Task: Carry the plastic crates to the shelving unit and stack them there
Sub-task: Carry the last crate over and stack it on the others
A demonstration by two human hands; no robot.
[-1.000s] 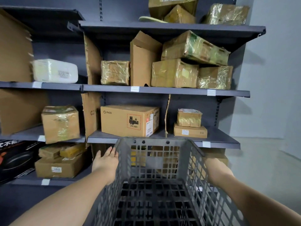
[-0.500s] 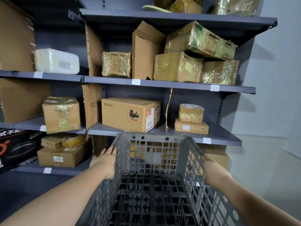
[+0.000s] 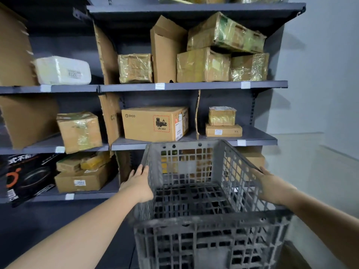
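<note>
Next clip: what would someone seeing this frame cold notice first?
First, the grey plastic crate, empty, filling the lower centre, with the left hand pressed flat on its left wall and the right hand on its right wall. Behind it stands a dark shelving unit crowded with cardboard boxes; the PICO box with a red battery hazard label sits just above the crate's far rim.

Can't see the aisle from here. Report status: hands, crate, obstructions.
Left hand and right hand flat against sides of the grey plastic crate, carrying it. Crate empty, facing shelving unit. Shelves packed with cardboard boxes.
</note>
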